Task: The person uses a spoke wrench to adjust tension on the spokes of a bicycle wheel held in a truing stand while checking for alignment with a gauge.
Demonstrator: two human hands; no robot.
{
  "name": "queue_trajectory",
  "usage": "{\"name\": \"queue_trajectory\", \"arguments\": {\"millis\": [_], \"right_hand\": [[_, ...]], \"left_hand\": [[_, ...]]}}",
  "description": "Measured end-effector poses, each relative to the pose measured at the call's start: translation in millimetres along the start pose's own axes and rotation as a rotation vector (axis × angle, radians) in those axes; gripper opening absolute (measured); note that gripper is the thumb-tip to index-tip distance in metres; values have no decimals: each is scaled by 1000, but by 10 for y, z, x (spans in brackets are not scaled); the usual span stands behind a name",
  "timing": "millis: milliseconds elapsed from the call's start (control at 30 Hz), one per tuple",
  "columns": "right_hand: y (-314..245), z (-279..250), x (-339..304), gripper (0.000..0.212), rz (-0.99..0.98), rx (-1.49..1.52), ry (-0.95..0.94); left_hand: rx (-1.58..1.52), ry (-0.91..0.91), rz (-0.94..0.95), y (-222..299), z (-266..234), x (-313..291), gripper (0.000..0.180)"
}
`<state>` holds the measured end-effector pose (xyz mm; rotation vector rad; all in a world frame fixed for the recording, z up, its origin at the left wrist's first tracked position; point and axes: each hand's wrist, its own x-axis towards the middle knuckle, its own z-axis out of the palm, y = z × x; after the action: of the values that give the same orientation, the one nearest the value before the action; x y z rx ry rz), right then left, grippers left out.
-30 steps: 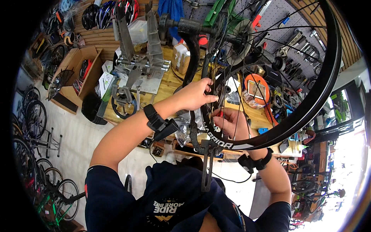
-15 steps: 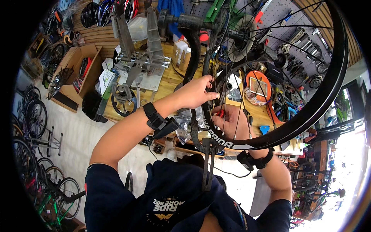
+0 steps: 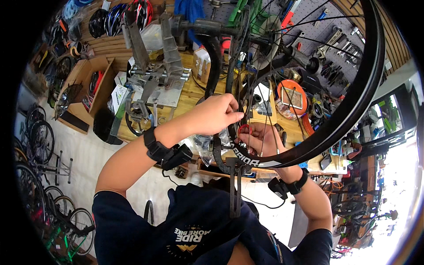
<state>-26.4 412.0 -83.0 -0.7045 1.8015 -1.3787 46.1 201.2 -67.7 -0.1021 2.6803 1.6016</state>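
Two hands meet at the lower arc of the wheel (image 3: pixel 353 110), which stands upright in a stand, its black rim (image 3: pixel 282 160) curving from the top right down to the middle of your view. Your left hand (image 3: pixel 216 117) comes in from the left, its fingers pinched together on a spoke (image 3: pixel 242 106) just above the rim; the grip is closed on that spoke. Your right hand (image 3: pixel 260 139) sits behind the spokes, just inside the rim, fingers curled around a small red tool (image 3: pixel 244 129), so that grip is closed on the tool. The two hands are nearly touching, with the red tool between them.

A black band (image 3: pixel 154 145) wraps your left wrist, and a like one (image 3: pixel 296 183) wraps the right. A dark upright (image 3: pixel 234 185) of the stand rises to the rim below your hands. Beyond the wheel lies the wooden bench (image 3: pixel 190 95), carrying a grey metal stand (image 3: pixel 152 66) and an orange round thing (image 3: pixel 291 97). Tools hang on the pegboard (image 3: pixel 327 39) at the top right. Helmets (image 3: pixel 115 17) sit at the top left, and bikes (image 3: pixel 39 145) stand along the floor at the left.
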Motion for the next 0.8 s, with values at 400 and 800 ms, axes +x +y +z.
{"name": "queue_trajectory", "arguments": {"millis": [400,800], "right_hand": [[-29,-441,5,32,-162,-411,-249],[27,-406,603,38,-125,0,-102]], "left_hand": [[268,-178,60,182,205,93,48],[236,25,103,136,361,-15,31]]}}
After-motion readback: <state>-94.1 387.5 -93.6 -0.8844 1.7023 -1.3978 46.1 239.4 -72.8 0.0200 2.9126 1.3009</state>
